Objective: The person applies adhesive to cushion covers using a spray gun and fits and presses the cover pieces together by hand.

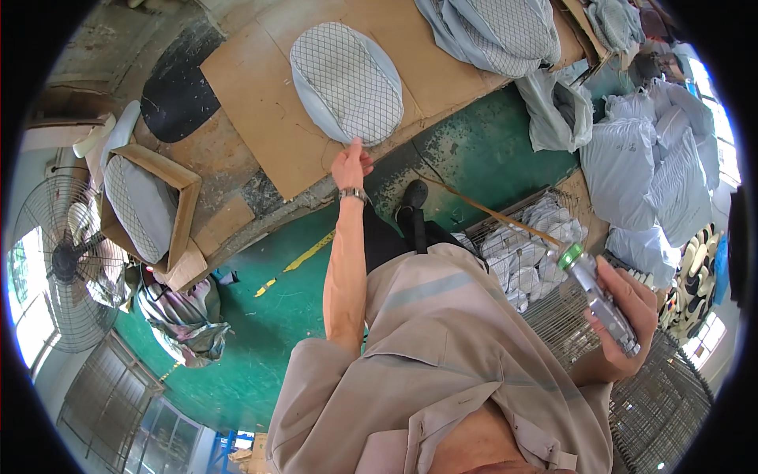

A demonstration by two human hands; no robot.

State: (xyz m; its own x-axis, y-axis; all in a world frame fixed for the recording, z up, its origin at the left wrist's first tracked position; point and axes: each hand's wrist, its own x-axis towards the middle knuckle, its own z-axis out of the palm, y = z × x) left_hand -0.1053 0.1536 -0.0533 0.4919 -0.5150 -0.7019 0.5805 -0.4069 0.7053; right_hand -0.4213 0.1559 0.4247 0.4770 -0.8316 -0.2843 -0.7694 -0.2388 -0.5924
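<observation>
An oval quilted pad [347, 83], white with a dark diamond grid and a pale grey border, lies on a cardboard sheet on the bench. My left hand [352, 167] is at its near end, fingers curled and fingertips pinching the edge. Loose dark threads lie on the cardboard beside it. Away from the bench on the right, my right hand [628, 308] grips a silver metal hand tool [594, 292] with a green ring at its front. A thin brown rod or hose [489, 212] runs from near that ring toward the bench; its join is unclear.
More quilted pads [505, 35] are stacked at the bench's far right. Right of me stand a wire cage [557, 316] and white sacks [632, 158]. To the left are a cardboard box [185, 193] with a pad, a large fan [63, 261] and a cloth bundle [181, 316].
</observation>
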